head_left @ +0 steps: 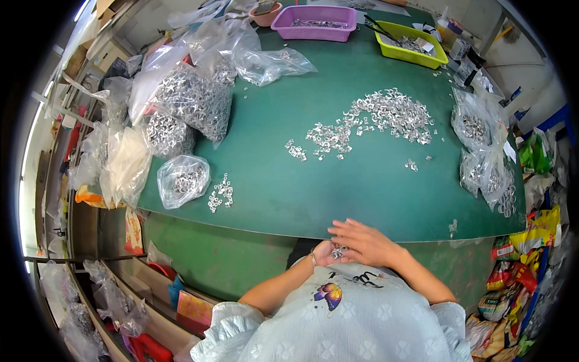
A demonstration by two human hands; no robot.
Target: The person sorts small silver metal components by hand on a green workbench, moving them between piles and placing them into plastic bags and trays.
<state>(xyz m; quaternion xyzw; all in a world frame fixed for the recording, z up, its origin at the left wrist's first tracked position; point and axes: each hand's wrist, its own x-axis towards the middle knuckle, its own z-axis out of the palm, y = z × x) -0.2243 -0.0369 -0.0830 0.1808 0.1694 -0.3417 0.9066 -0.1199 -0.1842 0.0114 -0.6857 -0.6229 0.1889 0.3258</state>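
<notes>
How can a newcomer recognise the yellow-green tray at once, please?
Find the big green table, then the largest loose heap of silvery pieces. Beyond the heap sits the yellow-green tray. Unlike the purple tray to its left, it has a long black object over its rim.

Front and centre, we can pass over the counter [274, 196]; metal pieces [395, 114] lie beyond, bulging bags [208, 108] block our left, smaller bags [473, 128] our right.

Silvery metal pieces [338, 253] in left hand [323, 253], beneath right fingers [351, 233].
</notes>
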